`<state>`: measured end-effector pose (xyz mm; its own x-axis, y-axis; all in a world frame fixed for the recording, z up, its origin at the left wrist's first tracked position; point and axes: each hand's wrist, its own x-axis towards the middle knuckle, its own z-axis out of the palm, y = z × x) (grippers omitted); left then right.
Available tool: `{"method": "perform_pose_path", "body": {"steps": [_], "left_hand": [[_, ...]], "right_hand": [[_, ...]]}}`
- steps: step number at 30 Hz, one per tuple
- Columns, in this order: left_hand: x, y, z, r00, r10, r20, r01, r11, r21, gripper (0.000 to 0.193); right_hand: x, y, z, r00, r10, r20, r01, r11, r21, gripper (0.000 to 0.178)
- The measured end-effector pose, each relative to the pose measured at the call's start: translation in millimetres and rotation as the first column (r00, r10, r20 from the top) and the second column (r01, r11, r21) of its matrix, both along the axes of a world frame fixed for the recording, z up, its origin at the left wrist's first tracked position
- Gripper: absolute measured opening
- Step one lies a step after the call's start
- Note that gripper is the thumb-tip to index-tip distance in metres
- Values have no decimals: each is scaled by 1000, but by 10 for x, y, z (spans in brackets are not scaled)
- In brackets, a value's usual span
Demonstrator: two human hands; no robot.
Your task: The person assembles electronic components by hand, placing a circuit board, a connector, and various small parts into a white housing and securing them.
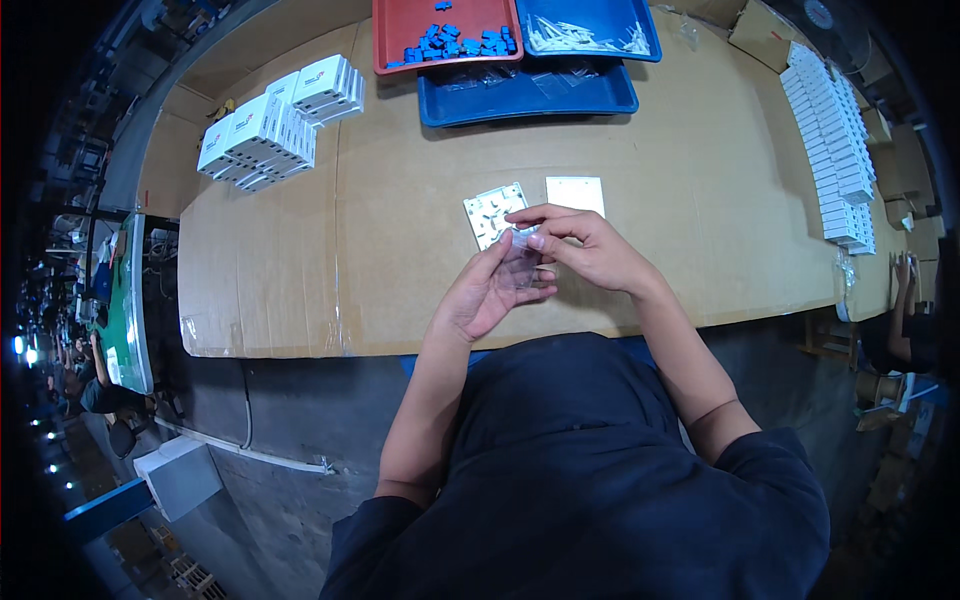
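A clear plastic bag [517, 268] is being held loosely between the curved thumb and fingers of the left hand [492, 288], its upper edge being pinched by the right hand [592, 252]. Just beyond on the desk [690, 220], a white slotted panel [488, 212] is being partly hidden by the hands, beside a white plate [575, 192]; farther off, the workspace is being bordered by a red tray [400, 25], blue trays [530, 112] and white stacks [258, 135].

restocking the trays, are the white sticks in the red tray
No, the white sticks lie in a blue tray, while the red tray holds blue parts.
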<state>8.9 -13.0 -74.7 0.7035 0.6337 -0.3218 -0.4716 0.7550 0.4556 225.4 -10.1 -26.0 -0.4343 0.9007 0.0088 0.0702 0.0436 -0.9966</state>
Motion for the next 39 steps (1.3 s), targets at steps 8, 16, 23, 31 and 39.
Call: {"method": "perform_pose_path", "body": {"steps": [8, 16, 23, 31, 39], "left_hand": [[24, -3, -133, 997, 32, -68, -32, 999, 8, 37], [54, -33, -48, 998, -25, -62, 27, 999, 30, 39], [23, -41, -8, 999, 27, -19, -27, 1000, -2, 45], [-2, -23, -77, 999, 8, 45, -10, 999, 35, 41], [28, -32, -65, 997, 27, 77, -27, 1000, 2, 43]], "right_hand": [[-6, 74, -56, 993, 99, 66, -97, 995, -38, 33], [-8, 242, 61, 877, 364, 313, -320, 930, -183, 57], [52, 424, 119, 835, 518, 184, -458, 841, -289, 74], [11, 467, 68, 880, 451, 151, -423, 887, -183, 76], [7, 468, 233, 869, 456, 190, -405, 878, -255, 85]]}}
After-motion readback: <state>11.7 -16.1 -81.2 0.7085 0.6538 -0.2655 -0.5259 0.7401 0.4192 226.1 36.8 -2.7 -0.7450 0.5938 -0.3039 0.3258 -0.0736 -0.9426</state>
